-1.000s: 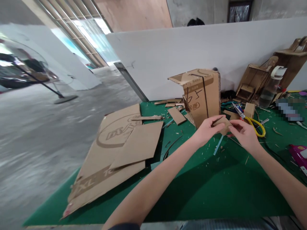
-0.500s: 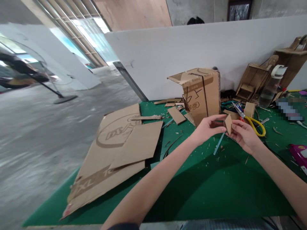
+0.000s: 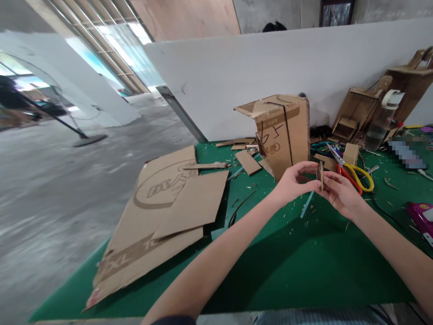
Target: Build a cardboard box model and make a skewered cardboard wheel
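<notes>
Left hand (image 3: 293, 184) and right hand (image 3: 340, 192) both clamped on small cardboard piece (image 3: 320, 176), edge-on, above green worktop (image 3: 304, 271). Yellow-handled scissors (image 3: 361, 177) near right hand.

A clear, white-capped bottle (image 3: 379, 124) is seen near a white partition (image 3: 230, 85) at the back of a green surface (image 3: 297, 271), with a pixelated item (image 3: 407, 154) laid to its right. A magenta device (image 3: 422, 216) is partly cut off by the right edge of view. Dark hair (image 3: 274, 26) is glimpsed above the partition, while a round-based stand (image 3: 90, 140) is pictured on the grey floor (image 3: 67, 194) at left.
</notes>
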The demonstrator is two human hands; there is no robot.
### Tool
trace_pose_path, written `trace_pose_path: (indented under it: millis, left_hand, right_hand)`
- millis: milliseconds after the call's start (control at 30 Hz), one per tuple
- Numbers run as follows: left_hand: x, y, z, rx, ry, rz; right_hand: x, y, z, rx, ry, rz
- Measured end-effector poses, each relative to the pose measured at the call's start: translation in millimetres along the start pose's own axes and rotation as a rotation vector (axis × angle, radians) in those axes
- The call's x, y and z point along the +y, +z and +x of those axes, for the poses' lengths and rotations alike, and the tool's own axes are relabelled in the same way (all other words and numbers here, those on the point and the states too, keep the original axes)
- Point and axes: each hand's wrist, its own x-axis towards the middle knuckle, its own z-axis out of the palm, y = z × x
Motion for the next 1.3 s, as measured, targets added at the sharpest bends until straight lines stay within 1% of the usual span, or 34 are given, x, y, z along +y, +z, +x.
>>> trace_pose_path:
  millis: [100, 167, 200, 300, 400, 467, 533, 600, 733, 800, 867, 933, 1000, 1033, 1100, 1167, 1200, 1267, 1300]
  left_hand:
    - [1.3, 5.3, -1.5, 0.015, 0.058, 0.066]
    - [3.0, 8.0, -2.4, 0.009, 0.1, 0.13]
    - [4.0, 8.6, -2.8, 0.015, 0.124, 0.2]
    - [5.4, 6.4, -3.6, 0.07, 0.2, 0.541]
    - [1.6, 0.8, -3.9, 0.104, 0.245, 0.852]
    - [-3.2, -1.5, -4.4, 0.083, 0.294, 0.992]
    - [-7.9, -0.9, -5.6, 0.054, 0.358, 1.104]
    - [-10.8, 2.6, -7.4, 0.023, 0.395, 1.195]
    - [-9.3, 10.4, -10.2, -0.066, 0.374, 1.302]
    - [-5.2, 9.9, -9.2, -0.114, 0.327, 1.288]
    - [0.5, 4.9, -6.0, -0.144, 0.264, 1.196]
    - [6.6, -3.5, -1.3, -0.123, 0.188, 1.009]
    - [11.5, -12.5, 3.6, -0.094, 0.075, 0.769]
    - [13.0, -16.2, 5.6, -0.111, 0.008, 0.659]
    - [14.1, -20.7, 8.3, -0.194, -0.105, 0.514]
    - [12.8, -21.0, 9.3, -0.244, -0.151, 0.471]
    - [11.6, -20.1, 9.4, -0.238, -0.155, 0.462]
    - [8.7, -17.5, 9.4, -0.187, -0.161, 0.436]
    - [7.3, -16.5, 9.5, -0.156, -0.171, 0.409]
  right_hand:
    - [1.8, 2.7, 0.0, 0.047, -0.04, -0.003]
    - [3.4, 2.5, 1.1, 0.076, -0.086, -0.064]
    - [4.0, 1.7, 1.8, 0.087, -0.111, -0.111]
    - [4.7, -2.0, 3.1, 0.079, -0.188, -0.252]
    - [5.0, -4.2, 1.9, -0.015, -0.253, -0.367]
    - [6.5, -4.0, 1.1, -0.031, -0.275, -0.463]
    - [9.6, -3.6, 1.9, 0.023, -0.282, -0.531]
    - [13.7, -4.3, 5.1, 0.077, -0.264, -0.531]
    - [20.1, -11.7, 15.0, 0.119, -0.206, -0.51]
    - [20.6, -16.1, 18.7, 0.136, -0.208, -0.533]
    - [18.5, -18.8, 19.9, 0.126, -0.218, -0.56]
    - [14.4, -19.0, 18.7, 0.086, -0.218, -0.582]
    - [10.3, -17.1, 16.4, 0.028, -0.222, -0.602]
    - [8.7, -15.8, 15.2, 0.006, -0.229, -0.611]
    - [7.5, -13.7, 13.7, -0.02, -0.263, -0.639]
    - [8.0, -13.2, 13.5, -0.032, -0.305, -0.677]
    - [8.3, -13.7, 13.6, -0.037, -0.321, -0.701]
    - [7.4, -15.9, 13.4, -0.031, -0.35, -0.794]
    - [5.9, -17.5, 12.8, -0.017, -0.371, -0.885]
